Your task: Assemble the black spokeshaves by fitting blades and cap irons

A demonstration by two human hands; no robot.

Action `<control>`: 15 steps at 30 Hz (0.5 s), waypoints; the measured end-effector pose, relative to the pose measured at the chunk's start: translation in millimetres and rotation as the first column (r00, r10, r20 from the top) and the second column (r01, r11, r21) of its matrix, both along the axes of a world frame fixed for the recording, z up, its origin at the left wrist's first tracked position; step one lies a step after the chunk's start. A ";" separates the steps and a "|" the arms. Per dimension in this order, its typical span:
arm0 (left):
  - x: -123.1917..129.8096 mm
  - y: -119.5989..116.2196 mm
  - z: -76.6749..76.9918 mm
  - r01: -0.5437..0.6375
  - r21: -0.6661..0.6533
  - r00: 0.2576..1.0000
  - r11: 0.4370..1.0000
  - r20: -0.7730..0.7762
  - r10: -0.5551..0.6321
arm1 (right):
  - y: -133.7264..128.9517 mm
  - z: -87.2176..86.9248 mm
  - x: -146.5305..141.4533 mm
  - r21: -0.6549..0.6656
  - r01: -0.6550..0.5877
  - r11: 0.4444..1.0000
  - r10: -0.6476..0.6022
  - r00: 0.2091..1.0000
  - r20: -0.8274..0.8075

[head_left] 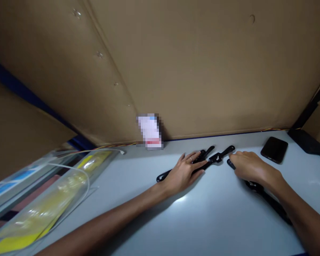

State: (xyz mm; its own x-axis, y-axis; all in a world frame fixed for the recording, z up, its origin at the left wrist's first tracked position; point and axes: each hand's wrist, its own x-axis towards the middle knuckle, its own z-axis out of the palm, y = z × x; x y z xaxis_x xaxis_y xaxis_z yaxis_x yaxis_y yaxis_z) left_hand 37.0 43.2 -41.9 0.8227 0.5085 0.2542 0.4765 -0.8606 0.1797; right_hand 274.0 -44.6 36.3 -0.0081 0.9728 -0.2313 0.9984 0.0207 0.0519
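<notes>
My left hand point(183, 172) lies flat with its fingers stretched across black smartwatches on the white table. One black smartwatch point(216, 158) stretches out lengthwise, its case and one strap showing beyond my fingertips. Behind it, a second black strap point(209, 150) sticks out past my fingers, the rest partly covered. My right hand point(248, 166) is closed, with its curled fingers at the upper strap of another black smartwatch point(272, 203). That watch slants down toward my right forearm, which hides part of it. The tips of my right fingers are hidden.
A dark smartphone point(274, 149) lies at the right, near a black flat device point(308, 141). A blurred-out upright item point(150, 131) leans on the cardboard wall point(202, 71). A clear plastic bag with yellow point(56, 199) and a white cable point(88, 177) lie along the left.
</notes>
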 end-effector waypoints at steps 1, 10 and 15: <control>-0.6 6.8 0.0 0.025 -0.003 1.000 1.000 0.009 -0.025 | -3.3 0.7 -6.2 -0.006 -0.042 0.999 0.042 0.999 0.000; 35.0 67.1 -0.9 0.138 -0.012 0.989 0.990 0.056 -0.138 | -22.5 -18.2 -63.7 0.192 -0.408 0.893 0.436 0.889 -0.138; 36.4 65.9 11.8 0.131 -0.018 0.984 0.991 0.124 -0.128 | -15.5 -15.6 -63.5 0.383 -0.402 0.832 0.513 0.819 -0.256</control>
